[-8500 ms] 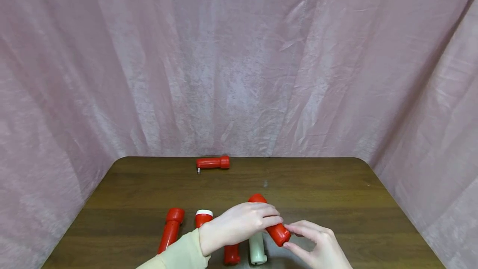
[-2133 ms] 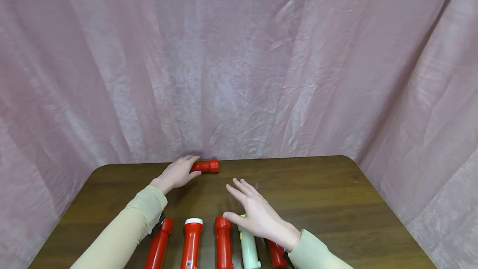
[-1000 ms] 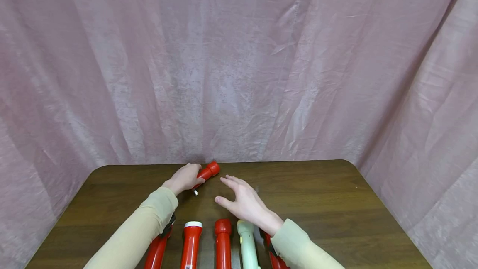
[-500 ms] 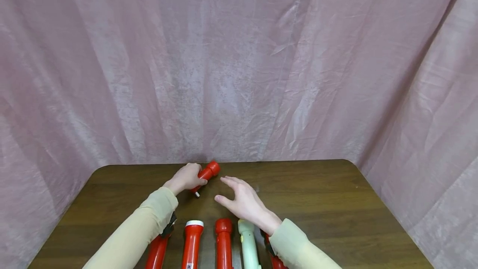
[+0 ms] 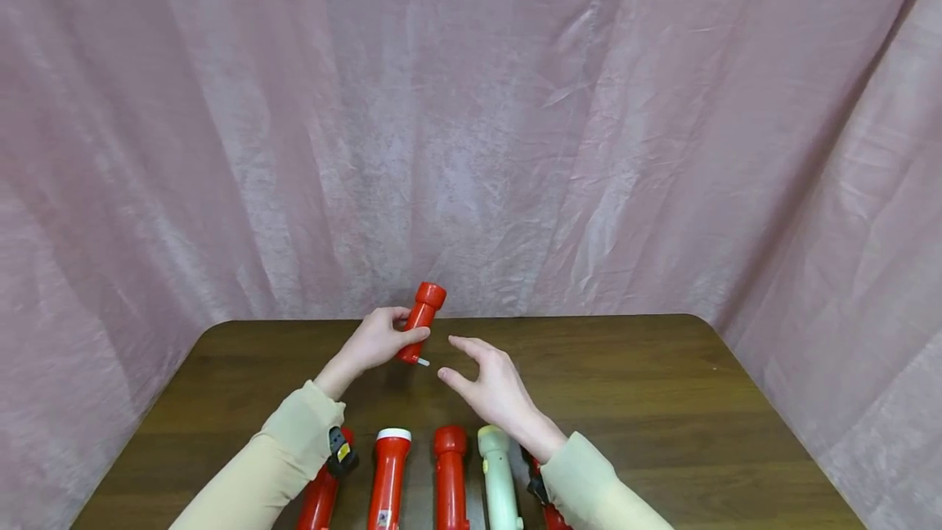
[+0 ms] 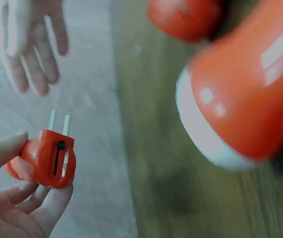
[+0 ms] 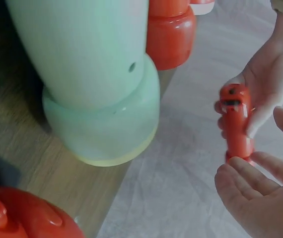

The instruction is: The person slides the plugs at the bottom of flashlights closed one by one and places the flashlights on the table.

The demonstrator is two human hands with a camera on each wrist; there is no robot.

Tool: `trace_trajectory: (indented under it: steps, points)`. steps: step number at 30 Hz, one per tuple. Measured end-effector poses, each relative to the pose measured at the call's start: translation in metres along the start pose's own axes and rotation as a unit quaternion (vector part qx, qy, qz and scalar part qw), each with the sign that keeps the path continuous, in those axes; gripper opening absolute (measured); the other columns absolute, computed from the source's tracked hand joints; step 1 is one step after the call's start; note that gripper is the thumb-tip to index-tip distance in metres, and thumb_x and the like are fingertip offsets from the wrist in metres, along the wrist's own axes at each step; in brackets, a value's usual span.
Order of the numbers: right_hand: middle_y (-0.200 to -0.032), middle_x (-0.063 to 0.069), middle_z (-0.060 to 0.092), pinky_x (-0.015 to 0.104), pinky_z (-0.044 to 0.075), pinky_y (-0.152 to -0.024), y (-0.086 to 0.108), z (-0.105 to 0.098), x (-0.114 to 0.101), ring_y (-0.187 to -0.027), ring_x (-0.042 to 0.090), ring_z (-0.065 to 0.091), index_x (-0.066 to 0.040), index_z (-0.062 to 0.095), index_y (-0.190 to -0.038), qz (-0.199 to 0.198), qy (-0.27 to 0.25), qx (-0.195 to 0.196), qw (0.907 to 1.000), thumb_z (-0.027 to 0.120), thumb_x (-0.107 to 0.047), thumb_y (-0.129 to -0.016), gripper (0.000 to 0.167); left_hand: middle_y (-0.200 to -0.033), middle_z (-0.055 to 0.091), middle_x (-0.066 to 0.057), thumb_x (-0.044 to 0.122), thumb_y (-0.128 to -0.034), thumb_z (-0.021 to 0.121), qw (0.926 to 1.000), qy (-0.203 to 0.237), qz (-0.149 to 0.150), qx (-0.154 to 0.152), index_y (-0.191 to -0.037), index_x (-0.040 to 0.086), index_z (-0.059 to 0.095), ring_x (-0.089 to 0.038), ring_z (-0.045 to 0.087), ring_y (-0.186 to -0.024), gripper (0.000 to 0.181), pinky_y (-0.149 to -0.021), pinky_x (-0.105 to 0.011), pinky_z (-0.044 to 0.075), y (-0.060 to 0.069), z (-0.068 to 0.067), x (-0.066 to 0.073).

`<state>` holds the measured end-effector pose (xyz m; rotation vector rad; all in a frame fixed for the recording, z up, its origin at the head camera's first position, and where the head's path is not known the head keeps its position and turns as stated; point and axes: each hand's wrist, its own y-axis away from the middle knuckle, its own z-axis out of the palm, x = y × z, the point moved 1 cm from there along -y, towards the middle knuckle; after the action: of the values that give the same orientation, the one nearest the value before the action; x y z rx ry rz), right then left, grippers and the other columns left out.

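My left hand (image 5: 377, 342) grips a red flashlight (image 5: 427, 307) by its body, holding it tilted above the table's far part with the head up. Two metal plug prongs (image 6: 59, 122) stick out of its tail end, beside a dark slot, in the left wrist view. To the right, my right hand (image 5: 496, 387) hovers with fingers extended and thumb apart. In the head view a gap separates it from the flashlight; in the right wrist view its fingertips overlap the flashlight's head, and contact cannot be told.
Along the near side lie a red flashlight (image 5: 320, 499) partly behind the left wrist, a white-rimmed red one (image 5: 388, 473), another red one (image 5: 450, 477), a pale green one (image 5: 500, 481), and a red one (image 5: 553, 518) under the right wrist. A pink curtain (image 5: 471, 145) hangs behind the table (image 5: 662, 399).
Earlier both hands handled another red flashlight, now at the row's right end. My left hand then grasped the far flashlight, turned it and has now lifted it; my right hand stays close by.
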<state>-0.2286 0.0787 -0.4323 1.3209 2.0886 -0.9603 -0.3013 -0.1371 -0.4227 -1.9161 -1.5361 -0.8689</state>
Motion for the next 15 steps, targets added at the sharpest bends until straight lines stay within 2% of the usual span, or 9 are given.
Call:
trace_trajectory:
  steps: [6,11,15]
  points:
    - [-0.138,0.008,0.072,0.048,0.058,-0.105,0.008,-0.009,-0.007,-0.128,0.027,0.070,-0.009,0.069,-0.137,-0.005,-0.029,0.026,0.9992,0.078,-0.020,-0.094,0.046,-0.116,0.078,-0.020,0.030,-0.0975,0.074,0.9973,0.062,-0.019,0.035,-0.133,-0.002,0.067,-0.022,0.076,-0.094,0.048,-0.083,-0.032,0.060,0.016,-0.003,0.015]
    - [-0.132,0.006,0.075,0.044,0.060,-0.102,0.013,-0.013,-0.015,-0.123,0.023,0.072,-0.010,0.072,-0.134,-0.026,-0.032,0.046,0.9981,0.081,-0.015,-0.091,0.044,-0.118,0.077,-0.020,0.030,-0.0980,0.074,0.9920,0.112,-0.026,0.052,-0.132,-0.002,0.067,-0.017,0.075,-0.087,0.047,-0.077,-0.028,0.056,0.030,-0.003,0.027]
    - [-0.131,0.005,0.076,0.043,0.059,-0.103,0.018,-0.013,-0.019,-0.123,0.022,0.072,-0.010,0.072,-0.133,-0.053,-0.022,0.048,0.9972,0.082,-0.016,-0.090,0.045,-0.118,0.076,-0.021,0.027,-0.0983,0.074,0.9841,0.167,-0.027,0.055,-0.132,-0.002,0.065,-0.011,0.071,-0.080,0.046,-0.073,-0.026,0.057,0.042,-0.001,0.036]
